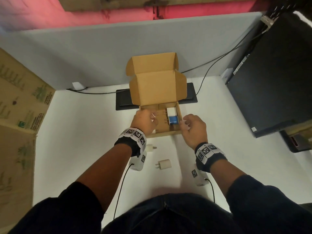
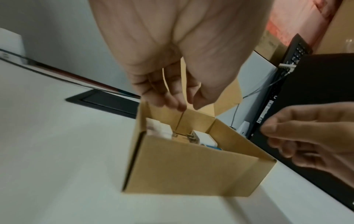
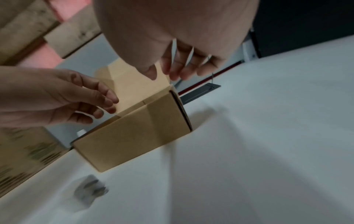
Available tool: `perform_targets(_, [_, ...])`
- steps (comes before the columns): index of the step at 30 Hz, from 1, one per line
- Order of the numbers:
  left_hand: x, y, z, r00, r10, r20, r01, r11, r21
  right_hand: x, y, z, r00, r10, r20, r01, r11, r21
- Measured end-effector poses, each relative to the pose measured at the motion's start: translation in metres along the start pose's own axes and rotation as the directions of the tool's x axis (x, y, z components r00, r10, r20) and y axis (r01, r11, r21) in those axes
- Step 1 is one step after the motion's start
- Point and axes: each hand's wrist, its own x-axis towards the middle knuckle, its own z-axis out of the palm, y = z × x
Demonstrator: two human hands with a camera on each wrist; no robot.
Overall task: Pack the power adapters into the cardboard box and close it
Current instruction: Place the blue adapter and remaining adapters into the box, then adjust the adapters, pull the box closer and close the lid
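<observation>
Both hands over the cardboard box (image 1: 166,132) now, lid flap up at the back; left hand (image 1: 145,121) hovers above the left compartment, fingers loosely curled, nothing in them per the left wrist cam; right hand (image 1: 194,128) by the right wall, fingers relaxed, holding nothing. Inside the right side: white adapter (image 1: 171,111) w/ blue adapter (image 1: 173,120) just in front, prongs pointing left twd the divider; another white one in the left bay (image 2: 160,128). Two adapters left on the table (image 1: 84,132): one near the left wrist (image 1: 150,147), one further back twd the person (image 1: 163,164). Prob next: fetch those; lay each flat, prongs twd the divider like the others, so the lid shuts flush; steady the box w/ the free hand.
</observation>
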Motion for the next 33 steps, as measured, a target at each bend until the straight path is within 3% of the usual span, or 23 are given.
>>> perform_targets(3, [-0.025, -0.020, -0.006, 0.989, 0.014, -0.150, -0.013, 1.000, 0.011, -0.020, -0.008, -0.005, 0.975, -0.220, -0.001, 0.220, 0.975, 0.000])
perform_targets(6, [-0.049, -0.041, -0.005, 0.979, 0.011, -0.204, -0.015, 1.000, -0.016, -0.036, -0.015, -0.007, 0.911, -0.335, 0.240, 0.337, 0.941, 0.034])
perform_targets(8, [-0.064, -0.054, -0.001, 0.997, 0.035, -0.066, -0.033, 0.999, 0.042, -0.048, -0.021, -0.001, 0.795, -0.284, 0.536, 0.357, 0.933, -0.035])
perform_targets(10, [-0.075, -0.063, 0.005, 0.996, 0.033, 0.081, -0.040, 0.995, 0.089, -0.059, -0.024, 0.009, 0.647, -0.160, 0.746, 0.404, 0.901, -0.157])
perform_targets(12, [-0.082, -0.068, 0.012, 0.988, 0.035, 0.148, -0.052, 0.993, 0.110, -0.069, -0.025, 0.019, 0.558, -0.098, 0.824, 0.486, 0.843, -0.229])
perform_targets(14, [-0.086, -0.071, 0.021, 0.981, 0.047, 0.189, -0.079, 0.983, 0.163, -0.075, -0.024, 0.025, 0.531, -0.119, 0.839, 0.575, 0.778, -0.254])
perform_targets(16, [-0.084, -0.073, 0.030, 0.968, 0.047, 0.245, -0.109, 0.963, 0.246, -0.073, -0.021, 0.025, 0.533, -0.132, 0.836, 0.608, 0.746, -0.270])
perform_targets(18, [-0.080, -0.072, 0.037, 0.961, 0.062, 0.271, -0.142, 0.947, 0.289, -0.066, -0.020, 0.019, 0.569, -0.136, 0.811, 0.560, 0.786, -0.261])
perform_targets(20, [-0.074, -0.065, 0.038, 0.961, 0.104, 0.255, -0.172, 0.949, 0.263, -0.053, -0.017, 0.009, 0.652, -0.169, 0.739, 0.476, 0.850, -0.226])
perform_targets(23, [-0.067, -0.041, 0.029, 0.949, 0.264, 0.170, -0.289, 0.947, 0.141, -0.028, -0.017, -0.009, 0.816, -0.289, 0.500, 0.408, 0.902, -0.144])
perform_targets(26, [-0.054, -0.014, 0.018, 0.938, 0.339, 0.071, -0.345, 0.934, 0.090, 0.004, -0.020, -0.024, 0.888, -0.321, 0.329, 0.378, 0.917, -0.128])
perform_targets(29, [-0.034, 0.003, 0.011, 0.954, 0.298, -0.012, -0.296, 0.951, 0.095, 0.033, -0.029, -0.029, 0.874, -0.291, 0.389, 0.407, 0.876, -0.259])
perform_targets(33, [-0.014, 0.007, 0.010, 0.984, 0.164, 0.068, -0.172, 0.978, 0.121, 0.054, -0.037, -0.013, 0.762, -0.256, 0.595, 0.554, 0.732, -0.396])
